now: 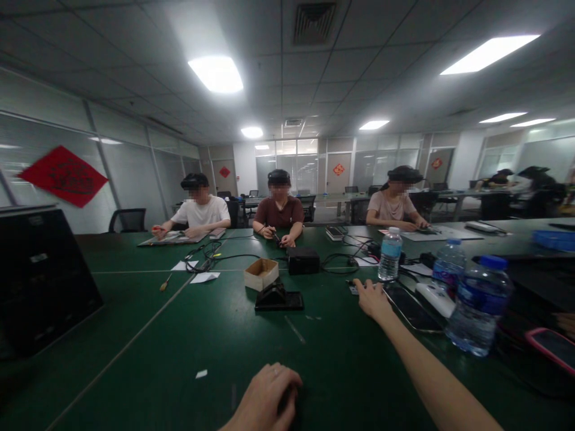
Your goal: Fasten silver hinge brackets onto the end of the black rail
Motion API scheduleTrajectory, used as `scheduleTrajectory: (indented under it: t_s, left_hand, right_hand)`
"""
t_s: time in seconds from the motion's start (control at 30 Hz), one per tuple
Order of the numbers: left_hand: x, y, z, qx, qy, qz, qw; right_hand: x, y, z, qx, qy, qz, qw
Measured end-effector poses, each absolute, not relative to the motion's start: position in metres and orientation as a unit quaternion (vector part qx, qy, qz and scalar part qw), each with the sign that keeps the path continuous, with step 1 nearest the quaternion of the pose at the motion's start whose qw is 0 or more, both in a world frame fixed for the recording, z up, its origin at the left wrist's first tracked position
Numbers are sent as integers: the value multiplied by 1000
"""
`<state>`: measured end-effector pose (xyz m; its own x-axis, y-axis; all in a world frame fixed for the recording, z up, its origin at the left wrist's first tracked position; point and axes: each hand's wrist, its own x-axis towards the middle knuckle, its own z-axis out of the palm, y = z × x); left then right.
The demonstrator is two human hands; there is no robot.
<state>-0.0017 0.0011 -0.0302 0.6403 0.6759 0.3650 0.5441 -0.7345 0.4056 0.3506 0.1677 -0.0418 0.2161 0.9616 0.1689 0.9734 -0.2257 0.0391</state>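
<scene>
My left hand rests at the near edge of the green table with its fingers curled under; a dark shape shows beneath them, and I cannot name it. My right arm stretches forward and my right hand lies low on the table with fingers extended. Its fingertips touch a small pale flat item. A black phone lies just right of that hand.
Three water bottles stand to the right, by a white power strip and a pink-edged phone. Ahead are a black stand, a cardboard box and a black box. Three people sit opposite. A dark monitor stands at the left.
</scene>
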Motion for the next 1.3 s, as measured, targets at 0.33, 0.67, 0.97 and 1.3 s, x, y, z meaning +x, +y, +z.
scheduleTrajectory:
  t_s: [0.33, 0.67, 0.97, 1.3]
  left_hand:
    - [0, -11, -8, 894, 354, 233, 144]
    - [-1, -13, -5, 890, 358, 229, 164]
    - [-1, -11, -9, 893, 356, 226, 161]
    - [0, -13, -3, 891, 363, 215, 167]
  right_hand:
    - [352, 169, -41, -781, -619, -69, 35]
    - [352, 165, -35, -781, -621, -57, 35]
    - [352, 166, -38, -784, -618, -55, 36]
    - [356, 169, -41, -779, -624, -41, 44]
